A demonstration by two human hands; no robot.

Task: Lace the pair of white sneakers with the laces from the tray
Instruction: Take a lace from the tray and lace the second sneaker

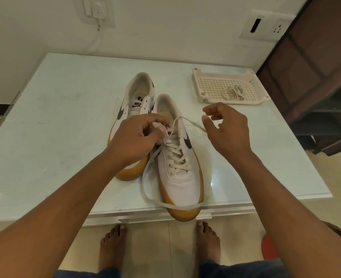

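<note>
- Presently the near sneaker (180, 177) lies at frame centre on the table (65, 127). Its toe points to the lower edge and overhangs the table's front lip. Its lace (176, 157) is crossed through most of the eyelets.
- Far sneaker (137, 101), just up and left of the near one and touching it, shows bare eyelets: unlaced.
- Left hand (137, 139) sits over the top eyelets with fingers curled, thumb and fingertips pinching the lace beside the tongue.
- Right hand (228, 129), right of centre, is raised with fingers loosely curled and thumb and forefinger apart. One lace end runs from the top eyelet to the base of the thumb and vanishes behind it; whether it is held cannot be told from this angle.
- Other lace end forms a long slack loop down the left flank of the near sneaker and across its toe cap, at the table's front edge.
- Tray (197, 77) stands upper right, well apart from both shoes, with the spare lace (232, 92) bundled inside.
- Judgement: first shoe nearly laced; second not begun.
- Risk: a hard tightening pull could drag the overhanging sneaker off the lip.
- Risk: the slack loop could catch under the sole or on the table edge, leaving uneven ends.
- Risk: the right-side end could slip back through its eyelet if tension comes from the left alone.
</note>
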